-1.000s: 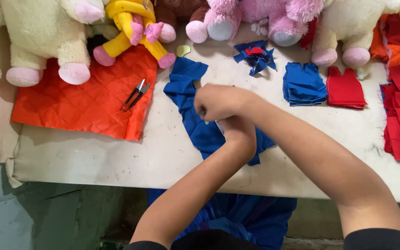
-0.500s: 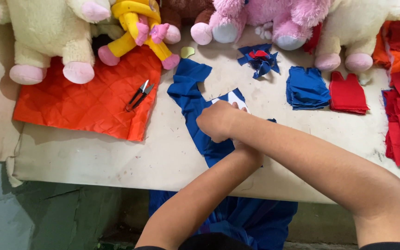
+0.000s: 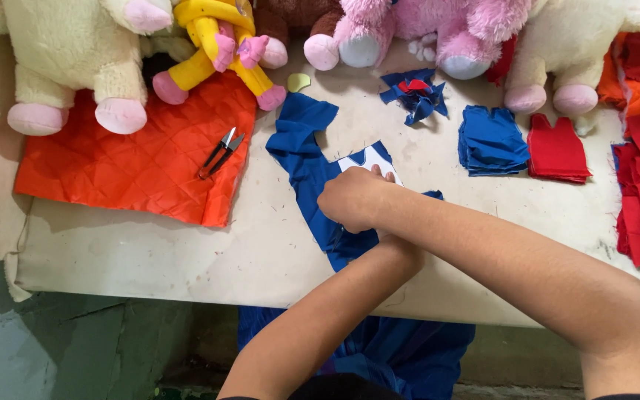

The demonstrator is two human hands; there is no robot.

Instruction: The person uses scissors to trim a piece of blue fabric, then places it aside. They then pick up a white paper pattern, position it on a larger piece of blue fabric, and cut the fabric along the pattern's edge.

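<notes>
The right hand (image 3: 353, 198) lies knuckles-up on the blue cloth (image 3: 307, 167), fingers curled together and pressing a white pattern piece (image 3: 368, 158) onto it. The left hand (image 3: 394, 241) is almost wholly hidden beneath the right wrist; whether its fingers are apart or closed cannot be told.

The blue cloth is thin, smooth woven fabric with an irregular cut outline. It runs from mid-table toward the near edge and hangs over it. The pattern piece is flat and stiff-looking, with a scooped top edge.

The table (image 3: 150, 259) is pale, scuffed and speckled with thread bits. Left of the cloth lies an orange quilted sheet (image 3: 135, 163) stitched in diamonds, with small snips (image 3: 218, 153) on it. Cut blue pieces (image 3: 490, 139) and red pieces (image 3: 555, 148) are stacked to the right. Fuzzy plush toys (image 3: 75, 59) line the far edge.
</notes>
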